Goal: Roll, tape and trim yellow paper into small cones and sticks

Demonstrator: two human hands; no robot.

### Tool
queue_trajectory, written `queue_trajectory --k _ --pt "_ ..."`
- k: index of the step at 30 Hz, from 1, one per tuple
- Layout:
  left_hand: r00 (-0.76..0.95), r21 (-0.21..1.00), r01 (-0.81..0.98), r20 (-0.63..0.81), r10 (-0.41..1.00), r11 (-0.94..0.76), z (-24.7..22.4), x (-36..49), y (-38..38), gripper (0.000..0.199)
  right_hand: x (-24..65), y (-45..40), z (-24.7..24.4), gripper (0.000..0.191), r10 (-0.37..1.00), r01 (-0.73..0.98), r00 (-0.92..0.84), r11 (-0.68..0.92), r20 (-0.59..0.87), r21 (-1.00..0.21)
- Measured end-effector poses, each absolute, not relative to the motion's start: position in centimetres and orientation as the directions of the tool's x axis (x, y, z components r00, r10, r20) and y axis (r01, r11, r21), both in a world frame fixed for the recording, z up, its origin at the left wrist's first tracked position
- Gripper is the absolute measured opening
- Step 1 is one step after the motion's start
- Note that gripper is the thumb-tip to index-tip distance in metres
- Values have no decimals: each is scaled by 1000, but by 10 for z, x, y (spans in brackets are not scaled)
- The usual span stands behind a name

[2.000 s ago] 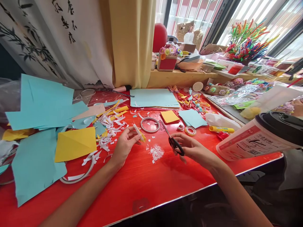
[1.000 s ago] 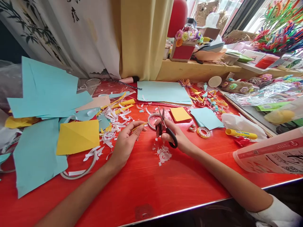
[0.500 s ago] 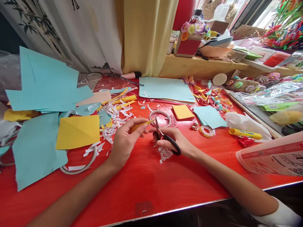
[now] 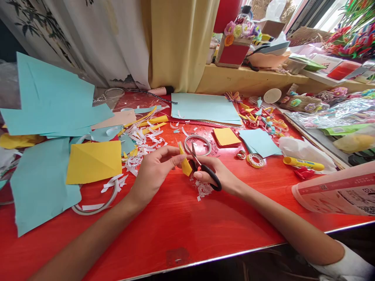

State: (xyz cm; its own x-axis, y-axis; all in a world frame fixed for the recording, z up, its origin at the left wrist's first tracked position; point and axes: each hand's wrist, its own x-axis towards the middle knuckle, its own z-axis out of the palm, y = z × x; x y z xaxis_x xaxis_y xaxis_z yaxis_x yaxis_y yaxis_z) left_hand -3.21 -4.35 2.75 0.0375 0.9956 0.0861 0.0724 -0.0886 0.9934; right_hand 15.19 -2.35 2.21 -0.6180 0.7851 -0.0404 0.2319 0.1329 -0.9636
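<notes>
Between the thumb and fingers of my left hand [image 4: 155,171] is a small folded piece of yellow paper [image 4: 186,167], held upright over the red table [image 4: 164,234]. My right hand [image 4: 218,171] is closed around black-handled scissors [image 4: 211,175], whose blades point up and away, just right of the yellow piece. A roll of white tape [image 4: 209,145] lies beyond the blades. Under my right hand sits a little heap of white paper scraps [image 4: 204,190].
Large blue sheets [image 4: 43,179] and a yellow square [image 4: 95,162] lie at left beside white scraps [image 4: 149,140]. Blue sheets [image 4: 205,109], a yellow stack [image 4: 226,137] and a glue stick [image 4: 303,163] lie behind and right. A cup [image 4: 336,189] lies near the right edge.
The yellow piece has turned in my left hand, from pointing toward the blades to standing upright with its wide end down. The view has shifted slightly.
</notes>
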Motion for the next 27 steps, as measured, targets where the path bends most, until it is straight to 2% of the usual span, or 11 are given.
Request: queue_trajectory --k 4,15,23,27 --pt "8 991 63 120 993 -120 27 -35 -41 15 152 -24 24 47 763 265 -643 144 -63 -954" --pt "8 997 -23 75 997 -75 22 -30 -45 19 149 -27 29 34 741 268 -669 156 -67 -951" --pt "-48 993 -6 116 992 -117 22 -29 -47 16 148 -35 26 35 720 198 -673 -44 -169 -979" --pt "-50 993 -18 112 992 -113 22 -29 -48 13 146 -37 26 35 742 190 -652 -41 -158 -981"
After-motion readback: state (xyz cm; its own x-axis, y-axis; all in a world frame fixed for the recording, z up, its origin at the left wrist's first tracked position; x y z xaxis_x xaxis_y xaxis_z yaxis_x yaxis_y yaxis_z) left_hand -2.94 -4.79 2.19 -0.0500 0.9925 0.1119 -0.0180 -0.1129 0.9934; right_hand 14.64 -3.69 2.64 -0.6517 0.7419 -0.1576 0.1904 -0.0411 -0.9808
